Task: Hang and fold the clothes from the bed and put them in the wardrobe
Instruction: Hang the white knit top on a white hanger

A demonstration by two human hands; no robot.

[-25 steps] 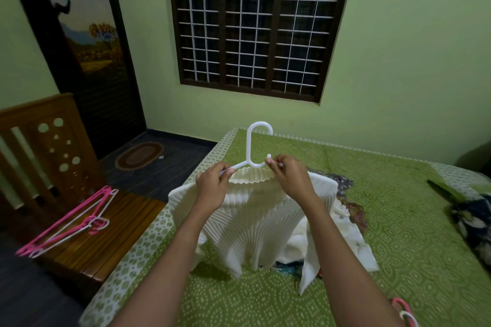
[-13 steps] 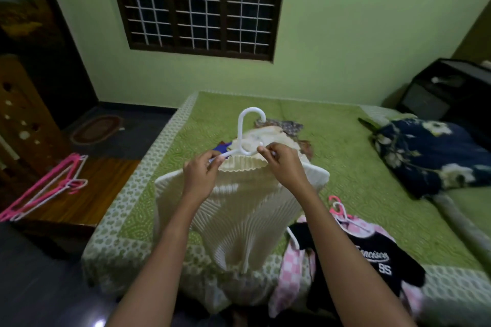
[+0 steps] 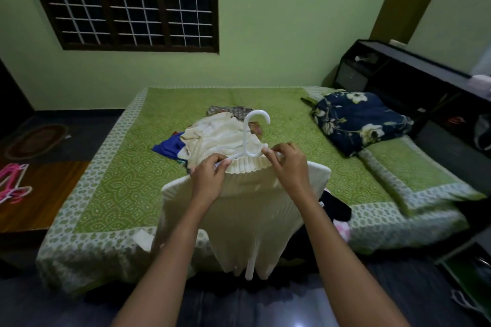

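A cream ribbed sweater (image 3: 249, 220) hangs on a white plastic hanger (image 3: 252, 133), held up in front of the bed (image 3: 119, 180). My left hand (image 3: 210, 178) pinches the hanger's left shoulder at the sweater's collar. My right hand (image 3: 289, 167) pinches the right shoulder of the hanger beside the hook. Behind them, on the green bedspread, lies a heap of clothes: a cream garment (image 3: 212, 138), a blue one (image 3: 170, 147) and a patterned one (image 3: 228, 110). A black garment (image 3: 334, 207) and a pink one (image 3: 341, 228) lie at the bed's near edge, partly hidden by my right arm.
A dark floral pillow (image 3: 358, 119) lies at the bed's right, in front of a black headboard shelf (image 3: 414, 74). Pink hangers (image 3: 13, 180) rest on a wooden bench (image 3: 39, 194) at the left. A barred window (image 3: 127, 2) is in the green wall.
My view has swung right and pulled back from the bed, with the sweater on its hanger still held in both hands. The pillow and headboard have come into view.
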